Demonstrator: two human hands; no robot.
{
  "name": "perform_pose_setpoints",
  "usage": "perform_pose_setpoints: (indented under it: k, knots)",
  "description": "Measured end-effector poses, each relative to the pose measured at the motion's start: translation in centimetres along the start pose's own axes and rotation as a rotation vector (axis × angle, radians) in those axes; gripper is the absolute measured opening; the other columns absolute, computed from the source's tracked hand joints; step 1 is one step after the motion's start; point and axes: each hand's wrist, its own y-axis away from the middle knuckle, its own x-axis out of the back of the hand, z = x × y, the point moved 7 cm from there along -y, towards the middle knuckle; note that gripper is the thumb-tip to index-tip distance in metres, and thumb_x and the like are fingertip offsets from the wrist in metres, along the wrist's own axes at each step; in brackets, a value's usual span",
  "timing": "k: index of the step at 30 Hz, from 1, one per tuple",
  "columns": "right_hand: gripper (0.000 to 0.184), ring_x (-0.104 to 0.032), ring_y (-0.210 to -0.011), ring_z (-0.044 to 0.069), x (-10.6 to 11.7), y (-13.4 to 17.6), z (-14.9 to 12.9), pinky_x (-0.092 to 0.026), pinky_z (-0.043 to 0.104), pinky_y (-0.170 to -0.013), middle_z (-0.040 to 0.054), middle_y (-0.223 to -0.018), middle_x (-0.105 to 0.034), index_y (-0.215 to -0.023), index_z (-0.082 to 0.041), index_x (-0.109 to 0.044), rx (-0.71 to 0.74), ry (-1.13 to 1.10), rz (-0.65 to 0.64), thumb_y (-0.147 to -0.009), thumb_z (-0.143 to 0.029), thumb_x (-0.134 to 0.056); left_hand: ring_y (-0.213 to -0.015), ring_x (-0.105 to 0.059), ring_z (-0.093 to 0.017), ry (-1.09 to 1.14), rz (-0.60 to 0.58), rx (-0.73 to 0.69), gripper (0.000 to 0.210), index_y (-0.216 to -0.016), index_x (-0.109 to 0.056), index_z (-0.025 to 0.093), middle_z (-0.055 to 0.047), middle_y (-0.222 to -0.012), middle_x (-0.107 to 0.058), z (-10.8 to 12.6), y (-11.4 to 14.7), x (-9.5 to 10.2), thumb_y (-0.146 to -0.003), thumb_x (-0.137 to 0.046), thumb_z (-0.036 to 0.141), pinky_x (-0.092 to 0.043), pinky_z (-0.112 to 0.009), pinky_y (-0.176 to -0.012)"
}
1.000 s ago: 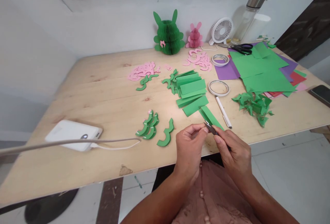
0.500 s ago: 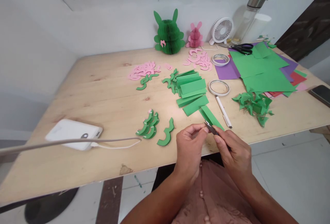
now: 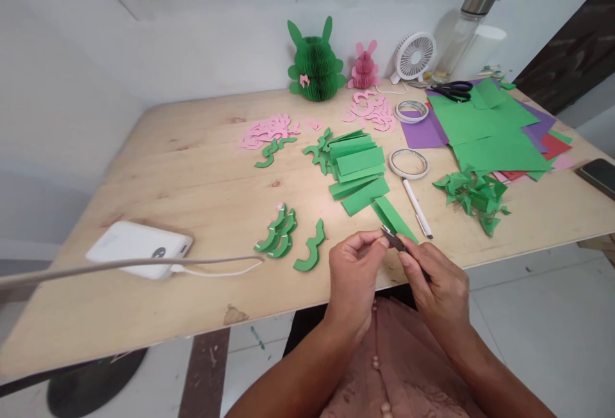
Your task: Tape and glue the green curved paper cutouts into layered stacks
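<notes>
My right hand (image 3: 439,283) is closed around a slim black tool (image 3: 394,240) with a pale, pointed tip; it looks like a craft knife, though most of it is hidden in the palm. The tip reaches the fingers of my left hand (image 3: 354,264), which are pinched together. Whatever they pinch is too small to make out. Just beyond the tool lies a folded green paper strip (image 3: 394,218). Left of my left hand is a single wavy green cutout (image 3: 310,248), and beside it a group of similar cutouts with white patches (image 3: 277,235).
Folded green strips (image 3: 358,165), a tape roll (image 3: 408,163) and a white pen (image 3: 417,208) lie mid-table. Green scraps (image 3: 473,197), coloured sheets (image 3: 490,133) and black scissors (image 3: 451,90) are on the right. At left, a cable crosses before a white power bank (image 3: 137,245). Paper rabbits (image 3: 317,68) stand behind.
</notes>
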Motion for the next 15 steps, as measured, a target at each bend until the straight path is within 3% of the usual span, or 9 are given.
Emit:
perform_pose_setpoints:
  k: [15]
  knots:
    - [0.027,-0.065,-0.068,0.014,-0.09,0.11,0.04,-0.052,0.025,-0.064,0.0045,-0.081,-0.07,-0.114,-0.02,-0.066,0.002,0.017,-0.006,-0.093,-0.022,-0.05,-0.075,-0.067,-0.017,-0.001,-0.004,-0.006,0.007,-0.07,-0.073,0.015,-0.004,-0.072,-0.073,0.03,0.06,0.17,-0.068,-0.069,0.019,-0.05,-0.029,-0.079]
